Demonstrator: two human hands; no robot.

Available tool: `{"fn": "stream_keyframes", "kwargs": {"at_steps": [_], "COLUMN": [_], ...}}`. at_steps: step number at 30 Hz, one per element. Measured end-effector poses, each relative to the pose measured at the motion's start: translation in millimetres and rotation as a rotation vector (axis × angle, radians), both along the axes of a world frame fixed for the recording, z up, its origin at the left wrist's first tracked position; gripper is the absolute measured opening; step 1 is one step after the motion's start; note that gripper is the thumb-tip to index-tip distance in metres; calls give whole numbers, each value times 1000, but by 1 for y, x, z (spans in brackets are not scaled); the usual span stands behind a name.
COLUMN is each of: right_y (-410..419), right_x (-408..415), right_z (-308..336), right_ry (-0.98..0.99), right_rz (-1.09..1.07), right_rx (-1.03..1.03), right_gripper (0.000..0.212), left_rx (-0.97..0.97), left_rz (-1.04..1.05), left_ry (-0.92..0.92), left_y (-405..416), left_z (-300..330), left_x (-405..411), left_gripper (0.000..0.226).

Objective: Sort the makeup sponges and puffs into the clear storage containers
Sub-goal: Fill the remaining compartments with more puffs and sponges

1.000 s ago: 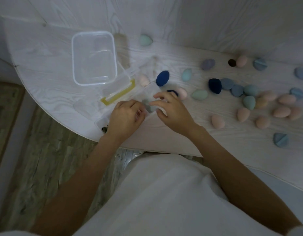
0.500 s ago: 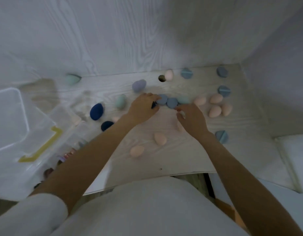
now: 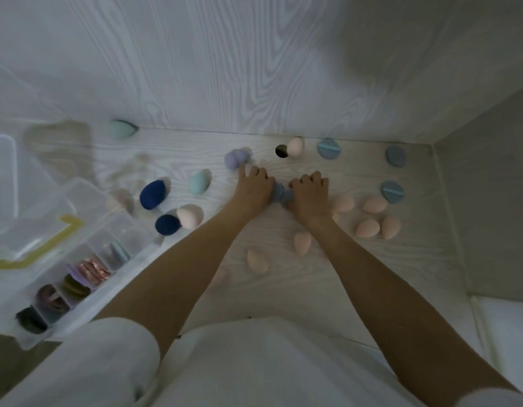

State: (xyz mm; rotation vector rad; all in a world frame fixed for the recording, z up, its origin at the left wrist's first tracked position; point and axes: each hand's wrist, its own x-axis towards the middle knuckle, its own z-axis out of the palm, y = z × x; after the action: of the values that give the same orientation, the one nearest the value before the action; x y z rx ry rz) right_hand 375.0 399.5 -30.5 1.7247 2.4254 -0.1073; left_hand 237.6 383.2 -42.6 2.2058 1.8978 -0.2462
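Blue-grey puffs lie mid-worktop between the left hand and right hand, both curled onto them, equally near.

Both arms extended forward, hands set close together, knuckles up.

The left hand lies palm down with its index finger pointing ahead and the other fingers curled under. The right hand sits just beside it, palm down, all fingers bent at the knuckles. What either hand holds cannot be told from above. Both forearms are bare and converge toward the wrists; a white sleeve covers the left upper arm.
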Motion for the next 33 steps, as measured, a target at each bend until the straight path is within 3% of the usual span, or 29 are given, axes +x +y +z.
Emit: {"fn": "stream_keyframes", "kwargs": {"at_steps": [2,7,10,13,17,22,25,33], "right_y": [-3,-29,-59,-87,-127,-148,-152,-172], "right_x": [2,7,1,-14,-56,-102,-122,-145], "right_z": [1,35,58,60,48,50,53,48], "right_ry": [155,834,972,1035,1017,1014,1010,1018], "right_rz": [-8,-161,-109,-155,-127,-16,-11,22], "right_rx": [48,117,185,44,-191,-304,-341,-349], "right_gripper": [19,12,13,12,20,18,20,19], "left_rx": [118,354,550,560,504,376,306,165], "left_rz": [23,-92,-15,154,355,251,171,64], "left_ry": [-34,-126,-377,-607,-591,-446,-387,-336], "left_y": [-1,-15,-48,-103,-180,-232,-234,-212], "left_z": [0,12,33,54,63,71,76,53], "left_x": [1,-11,-26,-59,-123,-204,-234,-251], "left_gripper": [19,8,10,11,13,28,13,13]}}
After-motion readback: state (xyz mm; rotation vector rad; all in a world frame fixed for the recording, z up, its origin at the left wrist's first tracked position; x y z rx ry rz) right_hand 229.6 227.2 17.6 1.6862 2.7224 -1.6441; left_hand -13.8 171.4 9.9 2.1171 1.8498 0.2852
